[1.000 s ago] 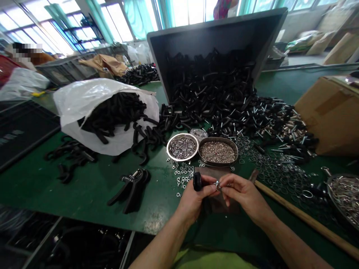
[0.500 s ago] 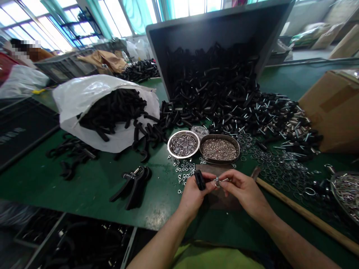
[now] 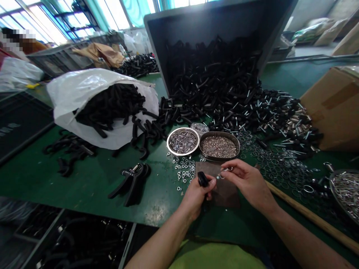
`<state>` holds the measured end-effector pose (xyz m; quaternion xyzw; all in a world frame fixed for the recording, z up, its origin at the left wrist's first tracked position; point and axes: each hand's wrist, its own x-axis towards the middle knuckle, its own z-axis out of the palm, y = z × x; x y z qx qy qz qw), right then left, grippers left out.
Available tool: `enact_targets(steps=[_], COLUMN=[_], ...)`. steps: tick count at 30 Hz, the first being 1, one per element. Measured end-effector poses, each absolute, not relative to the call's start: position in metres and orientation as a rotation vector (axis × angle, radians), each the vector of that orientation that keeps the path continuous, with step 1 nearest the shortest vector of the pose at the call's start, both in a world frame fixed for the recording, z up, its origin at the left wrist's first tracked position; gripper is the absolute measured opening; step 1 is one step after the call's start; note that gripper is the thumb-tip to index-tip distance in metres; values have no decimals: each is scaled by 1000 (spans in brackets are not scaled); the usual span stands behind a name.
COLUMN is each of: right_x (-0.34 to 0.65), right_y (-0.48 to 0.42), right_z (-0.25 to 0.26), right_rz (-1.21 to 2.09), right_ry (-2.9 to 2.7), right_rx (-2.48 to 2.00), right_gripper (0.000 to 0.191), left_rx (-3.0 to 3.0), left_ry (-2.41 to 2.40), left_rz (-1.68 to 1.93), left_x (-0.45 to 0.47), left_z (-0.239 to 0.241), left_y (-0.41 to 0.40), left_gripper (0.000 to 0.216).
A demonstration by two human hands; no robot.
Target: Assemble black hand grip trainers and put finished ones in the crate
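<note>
My left hand (image 3: 198,194) is closed round a black plastic part (image 3: 202,179), with a thin metal end (image 3: 218,177) pointing right from it. My right hand (image 3: 246,183) pinches a small shiny metal piece (image 3: 226,170) that looks like a spring, just up and right of that metal end. Both hands are over a brown plate (image 3: 227,196) on the green table. Loose nuts (image 3: 185,173) lie left of the plate. Behind it stand a round metal bowl of small metal parts (image 3: 168,141) and an oval tin of tiny metal pieces (image 3: 239,151).
A black clamp (image 3: 133,183) lies to the left. Behind are a white sack (image 3: 70,93) and a tipped grey crate (image 3: 157,48), both spilling black parts. Metal rings (image 3: 276,168), a wooden handle (image 3: 308,213), a cardboard box (image 3: 333,108) and another parts bowl (image 3: 333,186) are at right.
My hands were together at the metal piece. Now my right hand has drawn slightly up and right with the shiny piece, and my left hand has moved a little lower.
</note>
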<state>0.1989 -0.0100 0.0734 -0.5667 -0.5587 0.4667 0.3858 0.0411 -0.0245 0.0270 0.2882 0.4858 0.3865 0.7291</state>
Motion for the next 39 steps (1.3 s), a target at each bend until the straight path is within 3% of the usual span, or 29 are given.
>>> enact_targets(steps=[4,8,11,18,23,26,28,30,36,39], right_x=[194,191,193,193,213,248,273,292,292,266], right_y=[-17,-20,-20,-20,-6,18,35,50,49,24], right_z=[80,82,81,65,47,33,21,9,3,21], right_rz=[1146,974,889,1044,1295,981,649,537,626,871], right_ry=[-1487,-1657,-1734,-1578,-1533,-1746,-1809,-1817,-1797,-1752], right_rx=[-1374,-1413,-1446,-1501,-1457,-1623,-1777,-1844,-1811,-1653], right_gripper=[13,9,9,9,17,19,11,5,6,16], left_rx=[413,524,663,936,965,823,753,716,631,512], left_ry=[954,939,947,1183,1084,935,905,929,1011,977], left_rz=[768,749,721,691,620,598,641,682,713,684], left_x=[55,61,60,66,66,59,54,50,43,46], left_z=[25,31,37,39,34,31,28,27,24,25], left_y=[-26,-26,-26,-32,-42,-45,-45,-42,-30,-26], left_gripper=[31,22,27,22,29,34,36,35,48,52])
